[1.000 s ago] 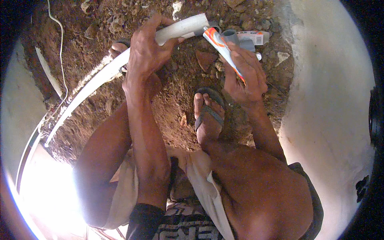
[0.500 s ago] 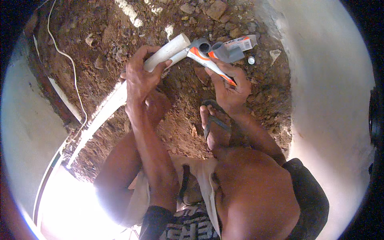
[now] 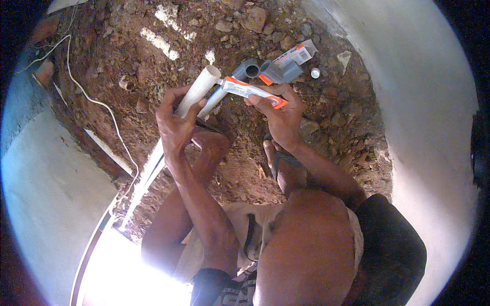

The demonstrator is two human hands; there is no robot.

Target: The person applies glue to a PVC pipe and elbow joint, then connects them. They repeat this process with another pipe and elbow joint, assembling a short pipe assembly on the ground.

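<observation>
On my remote feed I see a white pipe, slanting from its open round end, upper left of the frame's centre, down toward the lower left, where strong light whitens it. Just right of that end I see a white-and-orange squeeze tube, tilted slightly down to the right, nozzle toward the pipe's rim; I cannot tell if they touch

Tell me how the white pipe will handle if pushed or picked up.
The white pipe is probably stiff: it stands out straight beyond the left hand. Its hollow end suggests lightness for its size, and its round body may roll.
</observation>
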